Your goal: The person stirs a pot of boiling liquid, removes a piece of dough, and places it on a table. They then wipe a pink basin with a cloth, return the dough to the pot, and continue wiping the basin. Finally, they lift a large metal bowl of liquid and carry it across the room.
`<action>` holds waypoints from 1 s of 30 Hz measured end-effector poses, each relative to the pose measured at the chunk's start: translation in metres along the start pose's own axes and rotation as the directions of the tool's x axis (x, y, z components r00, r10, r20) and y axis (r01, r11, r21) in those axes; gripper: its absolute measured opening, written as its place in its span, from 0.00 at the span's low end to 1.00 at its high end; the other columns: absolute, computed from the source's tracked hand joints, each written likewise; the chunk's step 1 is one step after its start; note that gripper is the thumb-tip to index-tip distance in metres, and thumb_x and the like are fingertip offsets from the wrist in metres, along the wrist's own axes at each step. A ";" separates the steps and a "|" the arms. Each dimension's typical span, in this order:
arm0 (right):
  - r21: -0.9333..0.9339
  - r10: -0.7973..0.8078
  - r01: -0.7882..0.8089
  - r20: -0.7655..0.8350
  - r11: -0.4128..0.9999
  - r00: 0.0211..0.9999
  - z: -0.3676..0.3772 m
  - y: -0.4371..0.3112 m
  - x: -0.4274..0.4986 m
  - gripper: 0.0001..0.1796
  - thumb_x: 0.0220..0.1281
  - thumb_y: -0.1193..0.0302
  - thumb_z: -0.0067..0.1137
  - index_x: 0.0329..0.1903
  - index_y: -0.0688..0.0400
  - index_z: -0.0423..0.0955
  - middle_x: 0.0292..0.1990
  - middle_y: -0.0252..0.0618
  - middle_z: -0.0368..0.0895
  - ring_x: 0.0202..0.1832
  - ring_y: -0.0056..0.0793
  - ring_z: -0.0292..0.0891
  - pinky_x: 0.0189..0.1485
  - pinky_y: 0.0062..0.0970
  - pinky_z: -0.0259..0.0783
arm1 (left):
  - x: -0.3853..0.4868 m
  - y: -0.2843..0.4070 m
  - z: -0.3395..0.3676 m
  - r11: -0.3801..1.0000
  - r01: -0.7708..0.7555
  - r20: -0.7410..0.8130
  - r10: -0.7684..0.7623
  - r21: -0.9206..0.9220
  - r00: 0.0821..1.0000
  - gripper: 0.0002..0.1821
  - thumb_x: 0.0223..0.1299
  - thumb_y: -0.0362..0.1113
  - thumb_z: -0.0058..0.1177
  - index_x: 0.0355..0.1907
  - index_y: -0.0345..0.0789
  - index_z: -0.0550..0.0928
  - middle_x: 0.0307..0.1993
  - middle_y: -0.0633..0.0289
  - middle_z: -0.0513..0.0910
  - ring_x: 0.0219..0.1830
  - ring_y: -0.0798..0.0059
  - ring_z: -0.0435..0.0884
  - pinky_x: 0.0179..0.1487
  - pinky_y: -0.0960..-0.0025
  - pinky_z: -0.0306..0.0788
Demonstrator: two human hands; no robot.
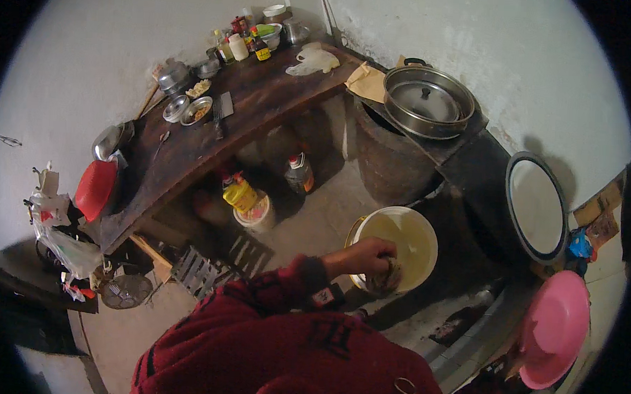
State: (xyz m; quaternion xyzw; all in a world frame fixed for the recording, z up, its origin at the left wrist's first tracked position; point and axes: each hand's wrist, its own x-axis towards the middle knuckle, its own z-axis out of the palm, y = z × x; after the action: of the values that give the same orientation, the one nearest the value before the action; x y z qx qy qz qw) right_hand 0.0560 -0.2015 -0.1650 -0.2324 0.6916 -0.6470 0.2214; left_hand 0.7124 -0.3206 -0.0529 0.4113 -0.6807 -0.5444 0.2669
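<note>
My left hand (373,256), in a dark red knitted sleeve, is closed on a crumpled, dark brownish cloth or scrubber (385,278) over the near rim of a white bucket (433,255). Cloudy yellowish liquid (412,246) stands in the bucket. At the lower right, my right hand (514,358) is in shadow at the near-left rim of a pink plastic basin (558,329), which is tilted on its side; the fingers appear closed on that rim.
A metal steamer pan with a lid (428,104) sits on the dark stove. Right of it is a large pot with a pale round cover (537,204). A wooden counter (267,94) bears bowls, bottles and a cleaver (226,104). Beneath stand an oil bottle (299,173) and a slatted stool (196,271).
</note>
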 end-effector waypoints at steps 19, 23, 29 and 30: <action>-0.238 -0.566 0.733 0.501 0.637 0.655 0.136 -0.077 -0.082 0.22 0.59 0.69 0.47 0.55 0.65 0.61 0.49 0.51 0.69 0.52 0.42 0.64 0.54 0.37 0.62 | -0.089 0.032 -0.074 0.969 -0.072 -0.301 -0.003 -0.238 0.953 0.08 0.57 0.30 0.47 0.39 0.32 0.77 0.31 0.72 0.77 0.34 0.88 0.71 0.38 0.82 0.65; -0.178 -0.588 0.850 0.652 0.496 0.480 0.212 -0.100 -0.136 0.24 0.58 0.64 0.47 0.55 0.63 0.62 0.49 0.53 0.68 0.52 0.48 0.63 0.54 0.42 0.60 | -0.135 0.037 -0.103 0.983 -0.123 -0.487 0.044 -0.132 0.872 0.08 0.56 0.27 0.47 0.39 0.31 0.76 0.30 0.71 0.76 0.32 0.87 0.72 0.36 0.81 0.66; -0.045 -0.498 0.993 0.862 0.110 0.094 0.337 -0.156 -0.284 0.24 0.57 0.60 0.46 0.53 0.61 0.64 0.45 0.51 0.71 0.49 0.50 0.65 0.51 0.45 0.60 | -0.216 0.021 -0.165 0.976 0.032 -0.709 -0.179 -0.216 0.682 0.06 0.53 0.27 0.45 0.33 0.32 0.76 0.29 0.69 0.76 0.33 0.84 0.73 0.37 0.80 0.66; 0.053 -0.467 0.970 0.882 0.236 0.066 0.356 -0.168 -0.307 0.23 0.57 0.61 0.46 0.52 0.61 0.65 0.44 0.50 0.72 0.48 0.47 0.66 0.50 0.41 0.61 | -0.231 0.018 -0.172 0.953 -0.068 -0.749 -0.186 -0.295 0.636 0.05 0.53 0.29 0.46 0.33 0.33 0.75 0.30 0.71 0.74 0.32 0.85 0.72 0.36 0.80 0.66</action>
State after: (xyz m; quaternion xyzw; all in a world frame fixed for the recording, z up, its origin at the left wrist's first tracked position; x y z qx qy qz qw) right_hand 0.5215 -0.3063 -0.0187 -0.8656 0.4363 -0.2451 0.0178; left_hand 0.9667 -0.2124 0.0296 0.5811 -0.3989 -0.4213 0.5707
